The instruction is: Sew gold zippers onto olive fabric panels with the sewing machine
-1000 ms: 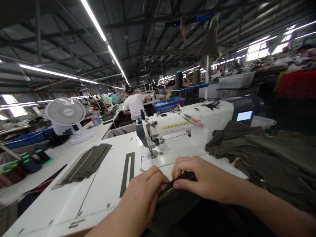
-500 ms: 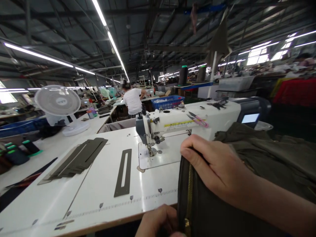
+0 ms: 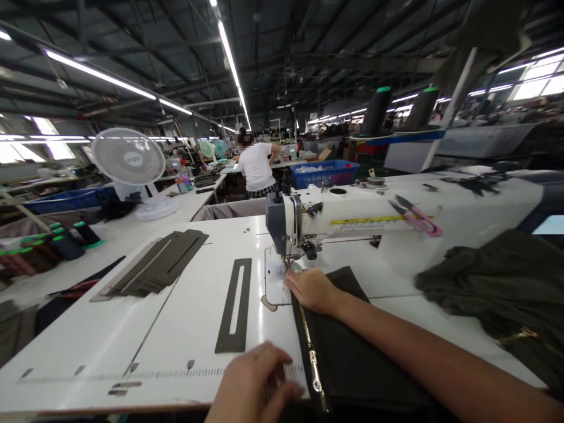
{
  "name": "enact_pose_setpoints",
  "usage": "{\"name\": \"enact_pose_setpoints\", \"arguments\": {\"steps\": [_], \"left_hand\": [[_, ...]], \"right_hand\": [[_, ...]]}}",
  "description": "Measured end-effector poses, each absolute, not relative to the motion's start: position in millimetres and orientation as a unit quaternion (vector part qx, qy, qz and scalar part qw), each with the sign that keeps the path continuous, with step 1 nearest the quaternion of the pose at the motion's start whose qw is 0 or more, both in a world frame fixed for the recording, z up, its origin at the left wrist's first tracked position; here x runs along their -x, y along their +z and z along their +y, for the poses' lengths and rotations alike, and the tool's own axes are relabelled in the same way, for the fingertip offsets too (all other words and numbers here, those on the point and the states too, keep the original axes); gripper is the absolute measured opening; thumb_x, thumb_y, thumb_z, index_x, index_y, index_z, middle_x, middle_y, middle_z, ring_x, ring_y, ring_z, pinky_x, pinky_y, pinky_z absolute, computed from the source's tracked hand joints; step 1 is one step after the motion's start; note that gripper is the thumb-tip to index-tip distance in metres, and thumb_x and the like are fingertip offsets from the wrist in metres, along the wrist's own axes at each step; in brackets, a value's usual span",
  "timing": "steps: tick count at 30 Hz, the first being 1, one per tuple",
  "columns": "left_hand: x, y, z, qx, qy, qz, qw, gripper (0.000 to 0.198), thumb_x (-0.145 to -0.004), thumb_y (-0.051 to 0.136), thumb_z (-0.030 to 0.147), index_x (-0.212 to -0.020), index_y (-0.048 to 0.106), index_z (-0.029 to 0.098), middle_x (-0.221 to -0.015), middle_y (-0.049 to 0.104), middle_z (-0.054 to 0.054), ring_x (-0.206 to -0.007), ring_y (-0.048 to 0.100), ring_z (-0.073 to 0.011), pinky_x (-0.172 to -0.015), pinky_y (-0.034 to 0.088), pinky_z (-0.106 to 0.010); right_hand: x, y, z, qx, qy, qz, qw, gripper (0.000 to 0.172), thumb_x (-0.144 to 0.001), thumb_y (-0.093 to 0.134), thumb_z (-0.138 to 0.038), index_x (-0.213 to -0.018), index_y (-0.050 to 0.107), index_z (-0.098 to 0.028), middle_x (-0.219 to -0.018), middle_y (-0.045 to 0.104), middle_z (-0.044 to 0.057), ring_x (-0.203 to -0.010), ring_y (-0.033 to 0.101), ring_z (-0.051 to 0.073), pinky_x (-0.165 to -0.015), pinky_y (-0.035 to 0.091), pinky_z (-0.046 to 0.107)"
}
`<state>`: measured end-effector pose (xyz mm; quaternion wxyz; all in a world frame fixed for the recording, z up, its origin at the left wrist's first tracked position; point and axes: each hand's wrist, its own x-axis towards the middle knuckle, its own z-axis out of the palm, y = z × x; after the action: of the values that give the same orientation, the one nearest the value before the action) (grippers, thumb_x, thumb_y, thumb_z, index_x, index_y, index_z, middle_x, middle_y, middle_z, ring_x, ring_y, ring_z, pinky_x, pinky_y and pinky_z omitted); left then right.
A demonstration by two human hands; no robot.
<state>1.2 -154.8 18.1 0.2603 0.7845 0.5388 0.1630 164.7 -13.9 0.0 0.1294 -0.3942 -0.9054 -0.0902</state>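
My left hand [image 3: 253, 382] is nearest, its fingers and thumb loosely parted beside the zipper pull [image 3: 315, 373]; I can't tell whether the thumb brushes the cloth. The dark olive fabric [image 3: 348, 358], with its brass zipper [image 3: 305, 329], was held up off the table [image 3: 194, 329] half a second ago; now it lies across the front edge, its far end beside the presser foot [image 3: 288, 263], so it seems roughly placed at the machine. My right hand [image 3: 314, 289] rests on that end, fingers close together; pressing or pinching, I can't say. Left of it lies a slotted strip [image 3: 225, 338]. Beyond stands the sewing machine [image 3: 370, 202], pink-handled snips [image 3: 420, 222] on its arm.
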Motion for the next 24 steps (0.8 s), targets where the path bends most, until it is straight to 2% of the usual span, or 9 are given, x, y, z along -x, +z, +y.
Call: {"name": "enact_pose_setpoints", "arguments": {"steps": [2,5,7,9,12,14,17,19,24], "left_hand": [[-3,30,-133,-0.846,0.17,0.479,0.161,0.053,-0.074,0.065,0.039,-0.121,0.049,0.02,-0.124,0.052,-0.013,-0.112,0.048,-0.0296,-0.094,0.037,-0.045],[-11,35,-108,-0.898,0.092,0.415,0.115,0.087,-0.061,0.066,0.062,-0.13,0.039,0.015,-0.138,0.034,-0.018,-0.129,0.025,-0.0373,-0.103,0.014,-0.06],[-14,34,-100,-0.905,0.061,0.408,0.108,0.092,-0.06,0.06,0.069,-0.129,0.039,0.012,-0.139,0.032,-0.019,-0.13,0.021,-0.0383,-0.103,0.007,-0.063],[-17,32,-99,-0.902,0.057,0.416,0.1,0.091,-0.059,0.058,0.072,-0.125,0.043,0.011,-0.139,0.032,-0.019,-0.131,0.019,-0.038,-0.103,0.004,-0.062],[-20,30,-99,-0.895,0.054,0.431,0.1,0.093,-0.058,0.054,0.076,-0.122,0.044,0.01,-0.139,0.032,-0.019,-0.131,0.017,-0.0368,-0.105,0.002,-0.059],[-23,29,-98,-0.891,0.045,0.441,0.1,0.102,-0.056,0.052,0.078,-0.129,0.036,0.009,-0.14,0.03,-0.02,-0.132,0.016,-0.0362,-0.106,0.001,-0.058],[-27,29,-93,-0.894,0.022,0.438,0.088,0.113,-0.055,0.048,0.081,-0.136,0.025,0.007,-0.142,0.024,-0.021,-0.132,0.012,-0.0367,-0.105,0.0,-0.057],[-29,31,-89,-0.9,0.003,0.43,0.074,0.112,-0.056,0.046,0.081,-0.135,0.026,0.006,-0.143,0.021,-0.021,-0.132,0.012,-0.0372,-0.105,0.0,-0.057],[-33,36,-86,-0.9,-0.028,0.433,0.043,0.109,-0.055,0.049,0.078,-0.133,0.031,0.004,-0.14,0.028,-0.023,-0.129,0.022,-0.0408,-0.104,-0.001,-0.059]], "right_hand": [[-163,4,-13,0.395,-0.077,-0.905,0.136,0.027,-0.093,0.032,-0.027,-0.09,0.056,-0.015,-0.074,0.065,0.006,-0.067,0.06,0.017,-0.059,0.037,0.026],[-178,12,-19,0.427,-0.072,-0.889,0.148,0.022,-0.092,0.036,-0.025,-0.092,0.056,-0.015,-0.088,0.064,0.008,-0.085,0.058,0.019,-0.072,0.038,0.029],[-199,15,-26,0.5,-0.088,-0.848,0.155,0.025,-0.091,0.036,-0.025,-0.093,0.056,-0.011,-0.094,0.061,0.014,-0.091,0.056,0.025,-0.074,0.038,0.034],[-224,16,-34,0.608,-0.107,-0.775,0.134,0.036,-0.091,0.036,-0.035,-0.089,0.057,-0.007,-0.091,0.06,0.019,-0.089,0.055,0.03,-0.07,0.038,0.038],[-251,13,-46,0.721,-0.068,-0.686,0.071,0.05,-0.085,0.038,-0.054,-0.077,0.059,-0.009,-0.082,0.061,0.018,-0.081,0.058,0.031,-0.063,0.039,0.036],[-257,12,-51,0.73,-0.012,-0.68,0.072,0.045,-0.085,0.039,-0.053,-0.074,0.057,-0.013,-0.079,0.062,0.013,-0.077,0.059,0.027,-0.061,0.038,0.032],[-251,13,-56,0.724,0.013,-0.68,0.112,0.029,-0.089,0.041,-0.04,-0.081,0.054,-0.015,-0.078,0.063,0.009,-0.076,0.061,0.022,-0.06,0.037,0.028],[-245,14,-57,0.725,-0.007,-0.679,0.116,0.023,-0.09,0.04,-0.034,-0.09,0.052,-0.014,-0.075,0.064,0.008,-0.073,0.062,0.021,-0.058,0.036,0.027],[-249,2,-58,0.72,-0.064,-0.689,0.053,0.023,-0.091,0.04,-0.031,-0.101,0.048,-0.013,-0.064,0.063,0.009,-0.062,0.062,0.022,-0.055,0.035,0.026]]}}
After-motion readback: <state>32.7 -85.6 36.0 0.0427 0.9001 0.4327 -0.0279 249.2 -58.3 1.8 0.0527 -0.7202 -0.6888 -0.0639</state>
